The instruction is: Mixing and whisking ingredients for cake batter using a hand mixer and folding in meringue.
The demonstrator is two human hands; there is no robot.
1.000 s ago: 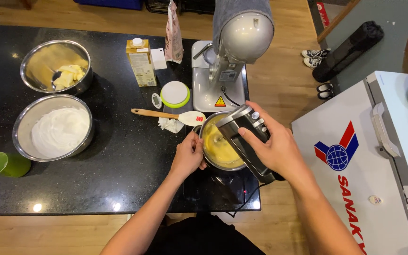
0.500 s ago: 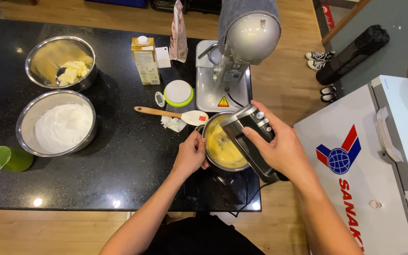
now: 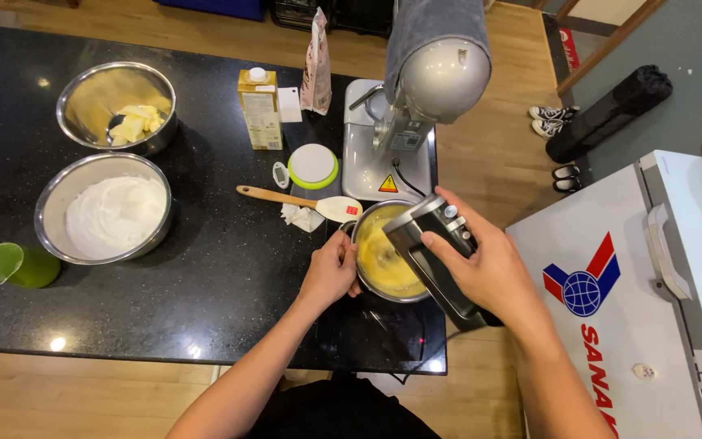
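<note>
Steel bowl of yellow batter: my left hand grips its nine-o'clock rim, right hand clamps the mixer.

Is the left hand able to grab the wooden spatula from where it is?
Probably yes. The left hand rests on the rim of the small bowl, and the wooden spatula lies on the counter just beyond it. Nothing stands between them, though the hand would have to let go of the bowl.
</note>
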